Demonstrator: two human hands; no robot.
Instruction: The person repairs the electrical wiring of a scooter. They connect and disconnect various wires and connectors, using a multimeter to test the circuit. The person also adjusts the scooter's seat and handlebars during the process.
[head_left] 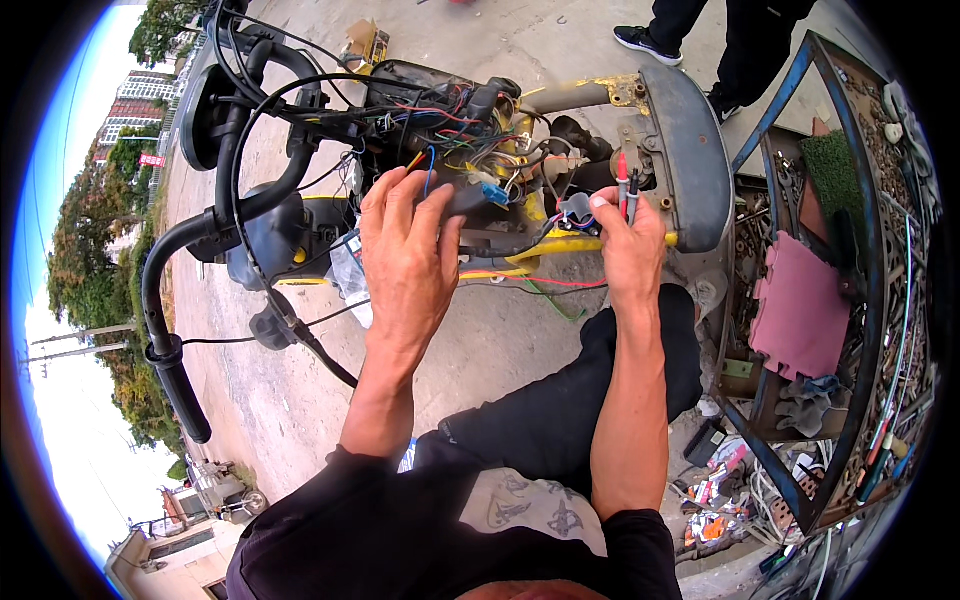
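A stripped electric scooter with a yellow frame (600, 92) has its wiring (470, 130) laid bare. My left hand (408, 255) is bent over the wires, beside a blue wire (431, 168) and a dark piece with a blue connector (493, 193). The fingertips are partly hidden, so what they pinch cannot be made out. My right hand (634, 255) is closed on a red test probe (622, 175) and a black test probe (633, 190), both pointing away from me. Just left of its thumb sits a grey connector (577, 208) with wires.
The handlebar (180, 400) reaches out at left, and a dark grey rear cover (690, 160) ends the scooter. A metal rack (790, 480) with tools and a pink mat (805, 305) stands at right. Another person's shoe (648, 44) shows at the top.
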